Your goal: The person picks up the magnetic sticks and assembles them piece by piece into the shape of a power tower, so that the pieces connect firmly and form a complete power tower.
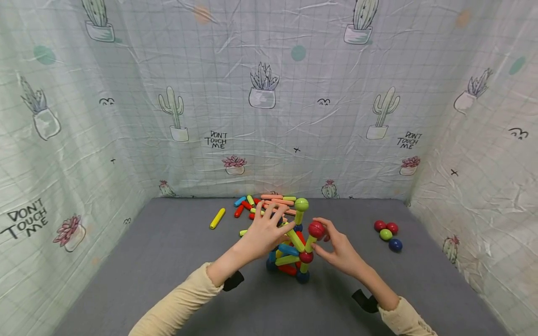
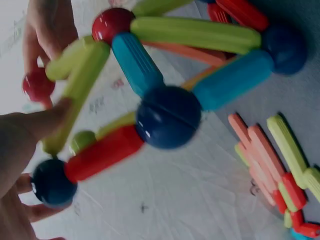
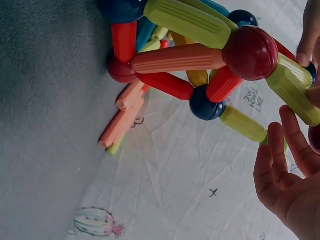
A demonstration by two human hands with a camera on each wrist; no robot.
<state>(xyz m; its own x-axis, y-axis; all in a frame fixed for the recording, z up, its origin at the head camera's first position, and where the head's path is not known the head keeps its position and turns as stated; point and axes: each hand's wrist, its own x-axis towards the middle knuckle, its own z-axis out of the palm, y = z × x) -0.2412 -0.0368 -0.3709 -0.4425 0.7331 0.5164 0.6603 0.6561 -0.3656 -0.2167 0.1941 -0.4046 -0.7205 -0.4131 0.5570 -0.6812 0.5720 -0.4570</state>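
Note:
A construction of coloured magnetic rods and balls [image 1: 287, 259] stands on the table between both hands. My left hand [image 1: 265, 231] reaches over its upper left side. In the left wrist view, its thumb [image 2: 47, 120] lies along a green rod [image 2: 85, 95], with fingers behind the dark blue ball [image 2: 54, 182]. From the right, my right hand [image 1: 342, 252] pinches a red ball [image 1: 316, 229] on top of a short green rod [image 1: 310, 244], with its fingers [image 3: 295, 145] beside that rod. A green ball [image 1: 301, 204] tops another upright rod.
Loose orange, green, red and blue rods [image 1: 273, 197] lie in a pile behind the construction. A yellow rod [image 1: 217, 218] lies apart at the left. Two red balls, a green ball [image 1: 385, 234] and a blue ball [image 1: 395, 245] sit at the right. A patterned curtain [image 1: 294, 121] encloses the table.

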